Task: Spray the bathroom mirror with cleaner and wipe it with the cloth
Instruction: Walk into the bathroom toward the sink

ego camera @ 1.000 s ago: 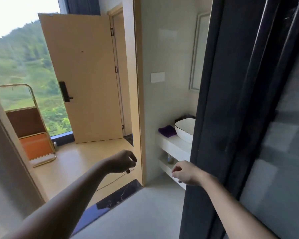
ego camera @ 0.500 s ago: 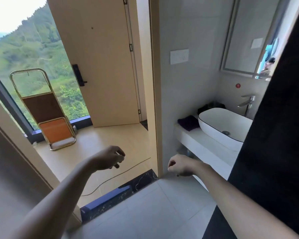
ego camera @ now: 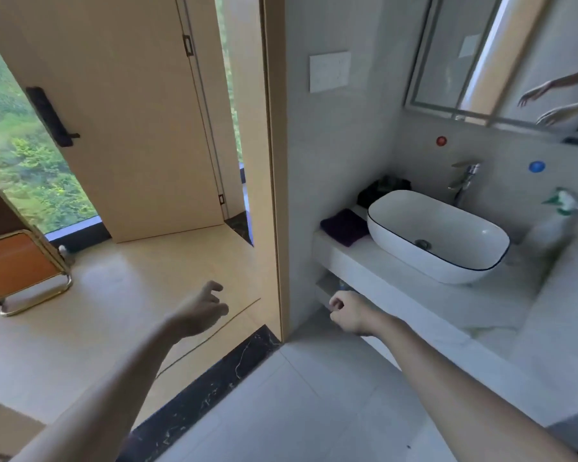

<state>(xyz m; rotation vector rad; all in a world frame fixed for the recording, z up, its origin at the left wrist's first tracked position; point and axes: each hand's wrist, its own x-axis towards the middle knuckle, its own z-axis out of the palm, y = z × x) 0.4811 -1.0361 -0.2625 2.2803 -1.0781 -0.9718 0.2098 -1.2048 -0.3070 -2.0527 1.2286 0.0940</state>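
Fingers of my left hand spread loosely, empty; right hand curled, empty, mid-frame; cloth and spray bottle sit on tabletop.

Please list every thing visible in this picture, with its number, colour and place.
mirror: one, grey-framed, wall above counter
spray bottle: one, white with green top, counter right of basin
cloth: one, purple, counter left of basin
basin: one, white, on counter
faucet: one, chrome, behind basin
wall plate: one, white, tiled wall
door: one, beige, open, left
folding rack: one, orange and gold, by window
left hand: one, fingers relaxed, empty
right hand: one, fingers curled
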